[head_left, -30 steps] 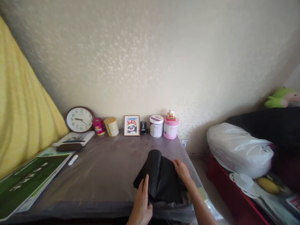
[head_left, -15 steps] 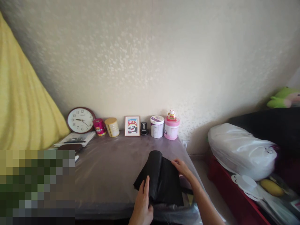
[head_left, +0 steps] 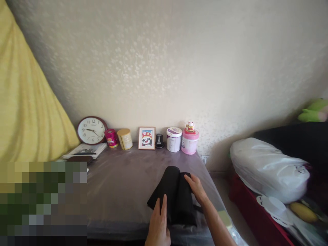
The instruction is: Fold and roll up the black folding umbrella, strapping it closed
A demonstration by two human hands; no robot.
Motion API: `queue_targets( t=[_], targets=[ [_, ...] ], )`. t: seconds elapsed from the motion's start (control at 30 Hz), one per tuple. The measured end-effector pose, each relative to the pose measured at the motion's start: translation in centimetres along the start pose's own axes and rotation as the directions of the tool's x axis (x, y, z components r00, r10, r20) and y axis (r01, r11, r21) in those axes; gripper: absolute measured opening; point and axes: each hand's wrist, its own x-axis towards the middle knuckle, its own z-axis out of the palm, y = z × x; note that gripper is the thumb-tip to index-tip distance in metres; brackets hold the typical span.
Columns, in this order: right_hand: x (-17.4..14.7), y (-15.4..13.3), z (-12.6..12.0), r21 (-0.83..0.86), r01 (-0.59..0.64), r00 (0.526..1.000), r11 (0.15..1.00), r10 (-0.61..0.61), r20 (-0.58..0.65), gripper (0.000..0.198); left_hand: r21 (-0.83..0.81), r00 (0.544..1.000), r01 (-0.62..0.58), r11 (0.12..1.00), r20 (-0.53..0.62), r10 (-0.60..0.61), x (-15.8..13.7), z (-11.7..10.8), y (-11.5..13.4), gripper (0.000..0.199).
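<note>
A piece of black cloth (head_left: 169, 184) lies near the front right of the covered table, with its two sides folded inward so that they meet in a lengthwise crease. My left hand (head_left: 159, 220) rests on its lower left part, fingers stretched out flat. At the upper right edge, my right hand (head_left: 195, 187) pinches the right fold between thumb and fingers. A dark strap-like strip sticks out under my right forearm; what it belongs to is hidden.
Along the wall stand a clock (head_left: 92, 130), a pink can (head_left: 111, 138), a yellow-lidded canister (head_left: 125, 139), a framed panda picture (head_left: 147, 138), a white tub (head_left: 174, 140) and a pink tub (head_left: 189, 142) topped by a cat figurine (head_left: 190, 126). A white plastic bag (head_left: 269, 169) lies right, beyond the table edge.
My right hand has brought the right side of the black cloth inward, so it now looks narrower and rounded. The left hand stays on the cloth. The view has shifted slightly.
</note>
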Motion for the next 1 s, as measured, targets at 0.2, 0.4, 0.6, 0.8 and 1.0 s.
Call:
queue_targets(
  t=[0.2, 0.4, 0.6, 0.8, 1.0],
  targets=[
    [0.9, -1.0, 2.8, 0.028, 0.041, 0.999, 0.999, -0.04, -0.008, 0.032, 0.005, 1.0, -0.01, 1.0, 0.004, 0.01, 0.2, 0.4, -0.1, 0.105],
    [3.0, -0.1, 5.5, -0.164, 0.091, 0.991, 0.982, -0.106, -0.085, 0.03, 0.011, 1.0, -0.015, 1.0, -0.007, 0.016, 0.4, 0.5, -0.1, 0.097],
    [3.7, 0.4, 7.2, -0.232, 0.036, 0.998, 0.972, -0.049, -0.05, 0.033, 0.032, 1.0, -0.026, 0.999, 0.014, 0.026, 0.6, 0.9, -0.7, 0.085],
    [2.9, 0.1, 7.9, -0.149, 0.056, 0.99, 0.987, -0.036, 0.139, 0.03, 0.15, 0.997, 0.041, 0.988, 0.062, -0.051, 0.1, -0.4, 0.2, 0.082],
    [1.5, -1.5, 7.5, -0.353, 0.256, 0.954, 0.9, -0.175, 0.244, 0.014, 0.171, 0.999, -0.046, 0.984, -0.005, 0.048, -0.4, 1.0, -2.7, 0.074]
  ],
)
